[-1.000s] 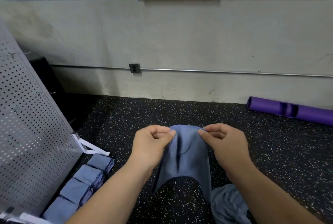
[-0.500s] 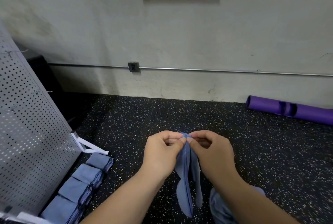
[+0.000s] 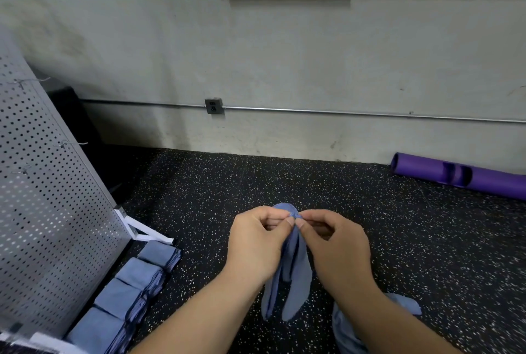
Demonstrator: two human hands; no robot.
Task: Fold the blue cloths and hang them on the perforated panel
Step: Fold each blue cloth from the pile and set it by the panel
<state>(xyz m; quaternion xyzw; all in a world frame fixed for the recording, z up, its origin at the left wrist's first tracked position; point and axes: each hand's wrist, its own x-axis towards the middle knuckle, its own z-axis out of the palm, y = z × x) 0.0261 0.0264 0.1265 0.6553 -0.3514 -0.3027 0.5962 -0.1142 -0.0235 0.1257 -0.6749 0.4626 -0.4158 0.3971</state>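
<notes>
Where my right forearm enters the view, a loose heap of blue fabric lies on the floor; just beyond it the left hand and right hand meet thumb to thumb, each pinching the top of one cloth, its upper edges together; it hangs doubled, long axis straight down from the pinch, lower end near the floor, though I cannot tell if it touches. I judge the first fold made and the hanging not yet begun. The coming move turns on one thing: the panel stands to the left, leaning away, so the left hand is the nearer one to carry the cloth across. Folded cloths lie in a row along the panel's foot; bare speckled floor lies between my hands and that row; small wire hooks jut from the panel higher up. Far right, a purple roller lies at the foot of the wall, well apart.
</notes>
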